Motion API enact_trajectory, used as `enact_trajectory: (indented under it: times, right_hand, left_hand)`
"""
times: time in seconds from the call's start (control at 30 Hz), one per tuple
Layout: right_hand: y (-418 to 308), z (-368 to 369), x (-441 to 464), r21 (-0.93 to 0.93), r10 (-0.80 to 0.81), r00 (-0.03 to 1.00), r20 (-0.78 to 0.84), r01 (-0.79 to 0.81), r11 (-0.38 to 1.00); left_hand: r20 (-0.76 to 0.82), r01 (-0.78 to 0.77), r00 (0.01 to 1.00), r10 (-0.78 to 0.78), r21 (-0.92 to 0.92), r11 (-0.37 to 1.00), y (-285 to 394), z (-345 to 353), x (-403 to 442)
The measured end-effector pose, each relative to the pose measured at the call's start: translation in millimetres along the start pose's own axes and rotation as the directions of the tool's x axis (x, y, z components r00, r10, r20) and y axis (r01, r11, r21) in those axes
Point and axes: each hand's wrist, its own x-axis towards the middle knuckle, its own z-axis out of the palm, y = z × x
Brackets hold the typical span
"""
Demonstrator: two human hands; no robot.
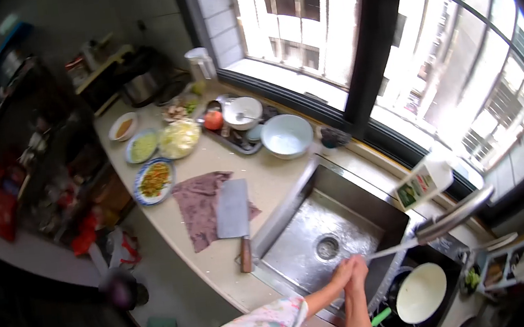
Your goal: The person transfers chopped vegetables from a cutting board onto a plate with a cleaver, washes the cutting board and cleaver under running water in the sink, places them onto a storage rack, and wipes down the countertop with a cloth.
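My left hand (340, 275) and my right hand (357, 271) are pressed together over the near right part of the steel sink (297, 243). Their fingers are closed against each other, and whatever lies between them, if anything, is hidden. The end of a pale metal bar, which looks like a tap spout (391, 250), reaches close to my fingers. Wet, shiny patches cover the sink floor around the round drain (327, 246). On the counter to the left, a cleaver (233, 209) with a wooden handle rests partly on a mauve patterned cloth (199, 209).
Plates of chopped food (154, 181), a heap of pale cut vegetable (180, 138) and a light blue bowl (287, 136) stand farther back. Right of the sink are a cream bowl (421, 292) and a green handle (381, 316). A white labelled bottle (424, 182) stands by the window.
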Motion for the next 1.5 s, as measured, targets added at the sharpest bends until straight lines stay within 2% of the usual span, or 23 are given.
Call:
enact_trajectory:
  times: [0.03,0.07,0.1,0.13,0.17,0.2,0.23,0.27,0.33,0.43,0.53,0.6,0.67,0.7,0.83,0.93,1.0,1.13,1.2,1.33,1.4,1.47,1.5]
  right_hand:
    - [-2,6,-4,-0.088,-0.081,0.989,-0.121,0.07,0.994]
    - [1,12,-2,-0.184,-0.166,0.953,-0.254,0.121,0.975]
    - [2,-5,5,-0.55,-0.184,0.911,-0.368,-0.053,0.834]
    - [-5,-12,2,-0.786,-0.243,0.96,-0.141,0.041,0.617]
    - [-39,17,-15,-0.886,-0.148,0.982,-0.118,-0.037,0.462]
    - [-26,-13,-1,-0.956,-0.21,0.974,-0.087,-0.022,0.294]
    - [-51,4,-17,-0.988,-0.242,0.97,-0.037,0.001,0.152]
    - [-71,13,-26,-0.977,-0.254,0.967,-0.028,0.028,0.213]
    - [-100,3,-19,-0.974,-0.452,0.884,0.121,0.193,0.118]
    - [-164,15,1,-0.883,-0.642,0.611,0.463,0.379,-0.276]
    - [-186,1,15,-0.833,-0.422,0.74,0.523,0.341,-0.435]
    - [-154,-19,13,-0.787,-0.483,0.667,0.567,0.265,-0.557]
    - [-129,-12,-22,-0.902,-0.509,0.767,0.391,0.209,-0.377]
    - [-108,-20,-42,-0.884,-0.517,0.758,0.397,0.165,-0.438]
    - [-46,-6,-146,-0.945,-0.495,0.844,0.208,0.042,-0.325]
    - [-24,4,-187,-0.929,-0.476,0.826,0.301,0.14,-0.344]
    - [-14,4,-192,-0.925,-0.455,0.806,0.38,0.322,-0.202]
    - [-44,16,-158,-0.847,-0.51,0.859,-0.048,0.236,0.476]
    - [-102,14,-128,-0.688,-0.563,0.799,-0.213,0.287,0.667]
    - [-218,-65,-37,-0.875,-0.901,0.394,-0.181,0.354,0.33]
    - [-263,-102,1,-0.905,-0.894,0.338,-0.295,0.202,0.375]
    - [-276,-132,36,-0.974,-0.903,0.401,-0.156,0.092,0.209]
    - [-265,-156,61,-0.964,-0.806,0.568,-0.166,0.077,0.253]
  left_hand:
    - [0.03,-0.137,0.989,0.142,-0.123,0.983,4,-4,-4]
    - [0.147,-0.114,0.981,0.128,-0.103,0.988,3,-12,-3]
    - [0.23,-0.219,0.959,0.163,0.243,0.945,21,-27,-11]
    - [0.052,0.128,0.991,-0.121,-0.158,0.979,-20,-5,12]
    - [0.137,0.214,0.975,-0.176,-0.355,0.91,13,-23,-8]
    - [0.112,0.211,0.976,-0.184,-0.315,0.925,31,-34,-18]
    - [0.18,0.243,0.966,-0.186,-0.379,0.893,46,-43,-26]
    - [0.186,0.291,0.952,-0.244,-0.295,0.91,54,-46,-27]
    - [0.133,0.293,0.956,-0.262,-0.34,0.894,55,-41,-27]
    - [0.187,0.34,0.938,-0.293,-0.326,0.882,55,-38,-24]
    - [0.246,0.369,0.928,-0.281,-0.488,0.791,67,-35,-27]
    - [0.312,0.416,0.908,-0.279,-0.604,0.68,74,-33,-24]
    - [0.366,0.449,0.892,-0.264,-0.659,0.604,80,-32,-20]
    - [0.386,0.459,0.887,-0.255,-0.662,0.593,82,-32,-18]
    - [0.417,0.487,0.871,-0.26,-0.663,0.568,88,-31,-22]
    - [0.465,0.54,0.839,-0.282,-0.648,0.538,78,-29,-19]
    - [0.506,0.584,0.81,-0.295,-0.658,0.476,72,-28,-18]
    - [0.519,0.62,0.784,-0.34,-0.65,0.439,71,-31,-17]
    - [0.493,0.613,0.79,-0.365,-0.62,0.489,72,-36,-13]
    - [0.493,0.62,0.784,-0.376,-0.609,0.495,53,-46,2]
    - [0.537,0.628,0.776,-0.332,-0.602,0.493,58,-54,4]
    - [0.534,0.619,0.783,-0.319,-0.617,0.486,67,-54,3]
    - [0.534,0.618,0.784,-0.317,-0.622,0.481,71,-53,0]
